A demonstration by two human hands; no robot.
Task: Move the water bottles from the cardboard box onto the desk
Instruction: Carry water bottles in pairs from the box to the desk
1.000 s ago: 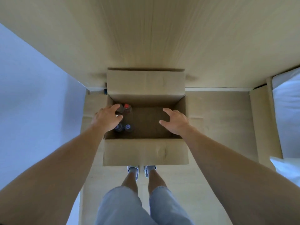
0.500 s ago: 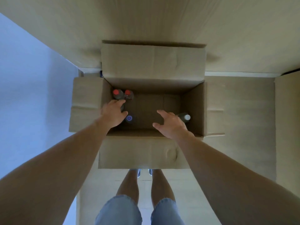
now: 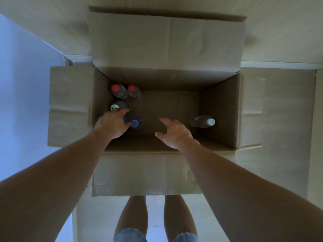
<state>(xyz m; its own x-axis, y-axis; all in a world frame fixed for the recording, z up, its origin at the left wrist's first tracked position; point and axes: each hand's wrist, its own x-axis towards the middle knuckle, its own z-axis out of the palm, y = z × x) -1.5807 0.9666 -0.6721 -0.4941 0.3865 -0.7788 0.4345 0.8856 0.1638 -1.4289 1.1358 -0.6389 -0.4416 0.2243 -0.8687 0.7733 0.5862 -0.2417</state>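
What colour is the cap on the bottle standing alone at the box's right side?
White cap, seen in the head view.

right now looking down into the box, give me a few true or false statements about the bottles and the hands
1. Five bottles are visible in the cardboard box. True.
2. The white-capped bottle stands alone on the right side. True.
3. Both red-capped bottles are already on the desk. False: the two red-capped bottles are in the box's far left corner.
4. The right hand grips the white-capped bottle. False: it is spread open over the bare box floor, apart from that bottle.
5. The left hand reaches in by the blue-capped bottle and partly covers it. True.
6. The box flaps are closed. False: they are folded open.
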